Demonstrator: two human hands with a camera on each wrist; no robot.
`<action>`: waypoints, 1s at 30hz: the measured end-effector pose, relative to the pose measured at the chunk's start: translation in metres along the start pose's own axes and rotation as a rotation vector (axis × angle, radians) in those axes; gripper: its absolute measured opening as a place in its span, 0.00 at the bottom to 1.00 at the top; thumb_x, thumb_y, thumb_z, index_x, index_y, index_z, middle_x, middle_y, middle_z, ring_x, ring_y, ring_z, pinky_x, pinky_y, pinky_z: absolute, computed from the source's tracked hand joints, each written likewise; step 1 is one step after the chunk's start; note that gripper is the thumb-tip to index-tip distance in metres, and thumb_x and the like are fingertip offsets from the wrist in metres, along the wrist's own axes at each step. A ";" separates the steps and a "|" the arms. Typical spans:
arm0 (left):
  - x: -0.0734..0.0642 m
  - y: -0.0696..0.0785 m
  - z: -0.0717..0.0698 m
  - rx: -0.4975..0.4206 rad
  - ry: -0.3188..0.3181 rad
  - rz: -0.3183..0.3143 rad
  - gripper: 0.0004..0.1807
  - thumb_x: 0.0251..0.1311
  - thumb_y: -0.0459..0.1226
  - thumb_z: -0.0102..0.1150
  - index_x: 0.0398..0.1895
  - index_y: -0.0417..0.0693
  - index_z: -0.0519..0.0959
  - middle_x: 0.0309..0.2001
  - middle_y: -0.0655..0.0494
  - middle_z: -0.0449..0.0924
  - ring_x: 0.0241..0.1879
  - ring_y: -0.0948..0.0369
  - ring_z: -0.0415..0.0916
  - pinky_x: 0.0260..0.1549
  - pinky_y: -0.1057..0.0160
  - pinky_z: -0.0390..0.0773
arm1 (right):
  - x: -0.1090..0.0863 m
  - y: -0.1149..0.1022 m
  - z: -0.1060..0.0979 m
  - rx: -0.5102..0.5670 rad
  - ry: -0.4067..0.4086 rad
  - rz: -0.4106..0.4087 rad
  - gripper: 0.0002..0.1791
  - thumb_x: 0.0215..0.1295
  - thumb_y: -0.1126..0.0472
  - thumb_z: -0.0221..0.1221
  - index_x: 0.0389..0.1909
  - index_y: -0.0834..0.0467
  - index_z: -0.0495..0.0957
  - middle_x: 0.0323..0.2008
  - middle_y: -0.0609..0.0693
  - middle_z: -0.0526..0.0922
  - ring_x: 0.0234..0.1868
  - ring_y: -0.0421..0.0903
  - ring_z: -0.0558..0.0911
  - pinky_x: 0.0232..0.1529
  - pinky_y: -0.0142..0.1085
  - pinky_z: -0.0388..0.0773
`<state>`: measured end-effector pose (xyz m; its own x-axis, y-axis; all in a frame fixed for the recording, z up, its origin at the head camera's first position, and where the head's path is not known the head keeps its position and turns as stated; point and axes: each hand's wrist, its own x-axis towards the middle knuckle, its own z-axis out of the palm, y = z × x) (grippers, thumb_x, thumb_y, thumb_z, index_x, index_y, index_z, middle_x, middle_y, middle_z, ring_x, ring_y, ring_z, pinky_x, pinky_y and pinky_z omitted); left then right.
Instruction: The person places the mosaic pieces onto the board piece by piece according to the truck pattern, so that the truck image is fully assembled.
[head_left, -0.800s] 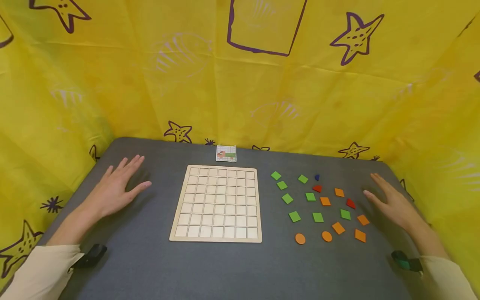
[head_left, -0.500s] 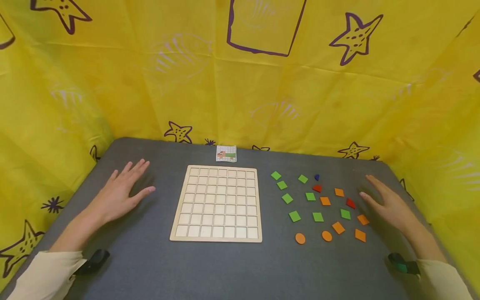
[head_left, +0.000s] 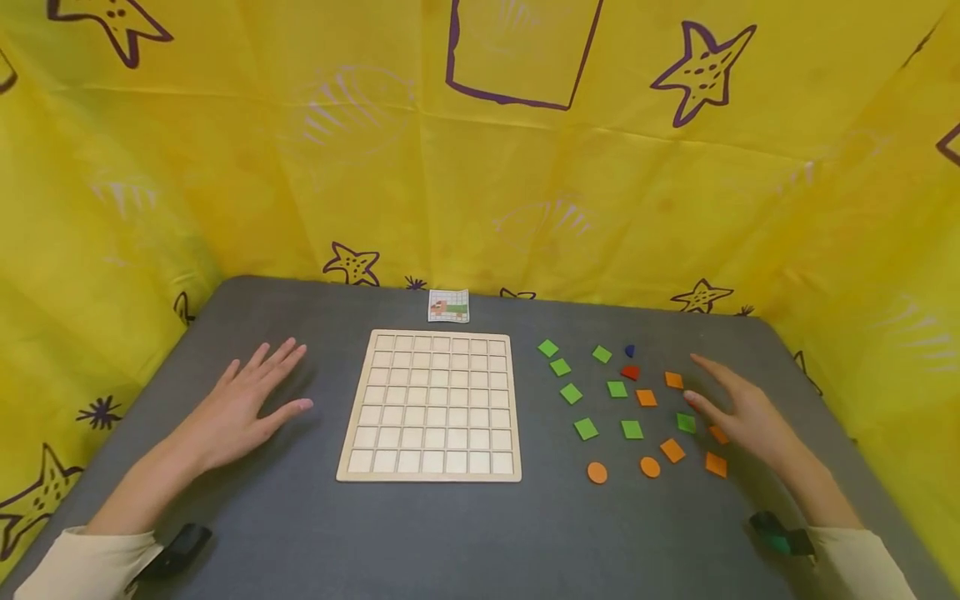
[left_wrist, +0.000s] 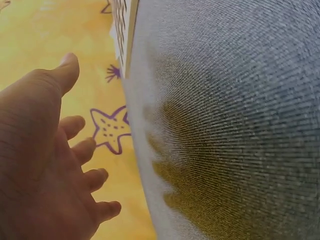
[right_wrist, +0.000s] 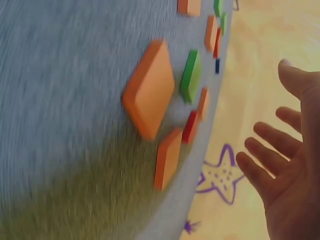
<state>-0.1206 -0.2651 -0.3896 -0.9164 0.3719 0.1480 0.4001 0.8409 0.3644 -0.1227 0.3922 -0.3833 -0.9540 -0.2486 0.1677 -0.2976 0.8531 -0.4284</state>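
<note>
My left hand (head_left: 236, 408) hovers over the table left of the wooden grid board (head_left: 354, 408), fingers spread and holding nothing. Over the right edge of the scattered tiles is my right hand (head_left: 750, 417), its fingers relaxed and nothing in them. Beneath it lie an orange square tile (head_left: 716, 464) and a green square tile (head_left: 686, 423); the hand hides one red piece in the head view. That red piece (right_wrist: 190, 127) shows in the right wrist view. More green squares (head_left: 587, 429), orange discs (head_left: 597, 472), a red piece (head_left: 631, 372) and a small blue piece (head_left: 630, 351) lie flat.
A small printed card (head_left: 448, 306) with a coloured grid picture lies behind the board. The dark grey table (head_left: 420, 542) is enclosed at the back and sides by a yellow curtain (head_left: 465, 183) with starfish drawings.
My right hand has moved left, in over the right-hand tiles, covering one red piece. My left hand has shifted slightly toward me. The tiles and board stay put.
</note>
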 end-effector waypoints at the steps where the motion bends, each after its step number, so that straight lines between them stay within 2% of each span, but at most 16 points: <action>1: 0.000 0.000 0.000 -0.003 -0.006 -0.003 0.43 0.66 0.53 0.58 0.78 0.51 0.52 0.76 0.42 0.50 0.73 0.34 0.44 0.66 0.31 0.39 | 0.001 -0.003 0.001 0.000 -0.002 -0.003 0.36 0.70 0.55 0.60 0.74 0.59 0.58 0.66 0.71 0.65 0.63 0.75 0.65 0.54 0.70 0.62; 6: -0.002 0.002 0.003 -0.028 -0.060 -0.019 0.44 0.67 0.55 0.56 0.79 0.52 0.50 0.76 0.41 0.49 0.73 0.33 0.43 0.66 0.31 0.37 | 0.003 -0.015 0.008 -0.006 0.004 -0.039 0.36 0.68 0.57 0.62 0.72 0.65 0.61 0.63 0.70 0.70 0.60 0.71 0.70 0.52 0.67 0.67; 9: -0.006 0.005 0.005 -0.042 -0.066 -0.021 0.44 0.66 0.55 0.56 0.79 0.52 0.50 0.76 0.42 0.49 0.73 0.33 0.44 0.66 0.31 0.39 | 0.006 -0.021 0.013 -0.012 0.009 -0.065 0.36 0.66 0.58 0.64 0.70 0.66 0.63 0.62 0.68 0.72 0.59 0.69 0.72 0.52 0.65 0.69; 13: -0.012 0.008 0.006 -0.047 -0.064 -0.017 0.44 0.65 0.55 0.57 0.79 0.53 0.51 0.76 0.43 0.50 0.72 0.33 0.45 0.66 0.30 0.39 | 0.009 -0.028 0.022 -0.007 0.044 -0.163 0.36 0.58 0.62 0.69 0.66 0.68 0.68 0.60 0.67 0.75 0.54 0.66 0.78 0.48 0.60 0.75; 15: -0.014 0.009 0.006 -0.044 -0.070 -0.012 0.44 0.65 0.55 0.57 0.79 0.54 0.50 0.76 0.43 0.50 0.72 0.33 0.45 0.66 0.30 0.39 | 0.010 -0.029 0.027 -0.006 0.076 -0.224 0.36 0.53 0.66 0.72 0.63 0.69 0.71 0.57 0.65 0.78 0.49 0.63 0.81 0.45 0.55 0.78; 17: -0.015 0.011 0.007 -0.040 -0.076 -0.004 0.44 0.65 0.55 0.58 0.79 0.54 0.51 0.76 0.44 0.51 0.72 0.33 0.45 0.66 0.31 0.39 | 0.010 -0.030 0.030 -0.009 0.102 -0.264 0.36 0.48 0.68 0.73 0.61 0.67 0.74 0.55 0.63 0.80 0.47 0.60 0.83 0.45 0.43 0.81; 19: -0.014 0.014 0.009 -0.038 -0.084 0.007 0.44 0.64 0.56 0.58 0.78 0.54 0.51 0.76 0.45 0.51 0.72 0.33 0.46 0.66 0.31 0.40 | 0.010 -0.030 0.032 -0.001 0.118 -0.291 0.35 0.45 0.70 0.74 0.59 0.66 0.76 0.53 0.61 0.82 0.47 0.59 0.83 0.47 0.31 0.80; 22: -0.013 0.019 0.012 -0.042 -0.093 0.019 0.44 0.63 0.56 0.59 0.78 0.54 0.53 0.76 0.45 0.52 0.72 0.33 0.47 0.66 0.31 0.42 | 0.010 -0.032 0.034 0.027 0.101 -0.306 0.33 0.44 0.70 0.75 0.57 0.65 0.78 0.52 0.58 0.83 0.47 0.57 0.84 0.48 0.24 0.77; 26: -0.012 0.026 0.016 -0.054 -0.114 0.021 0.44 0.63 0.57 0.58 0.78 0.55 0.53 0.76 0.46 0.53 0.72 0.34 0.47 0.66 0.32 0.42 | 0.011 -0.036 0.038 0.074 0.064 -0.304 0.30 0.45 0.70 0.74 0.54 0.64 0.80 0.50 0.56 0.84 0.44 0.54 0.85 0.44 0.35 0.81; 30: -0.011 0.032 0.021 -0.067 -0.136 0.015 0.43 0.64 0.58 0.57 0.78 0.55 0.54 0.76 0.47 0.53 0.73 0.35 0.46 0.66 0.32 0.42 | 0.013 -0.039 0.041 0.122 0.045 -0.321 0.27 0.45 0.72 0.74 0.51 0.64 0.82 0.47 0.55 0.85 0.43 0.53 0.85 0.43 0.38 0.82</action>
<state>-0.0971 -0.2340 -0.3984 -0.8985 0.4379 0.0301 0.4081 0.8082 0.4246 -0.1245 0.3365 -0.4010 -0.8093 -0.4724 0.3492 -0.5870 0.6731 -0.4499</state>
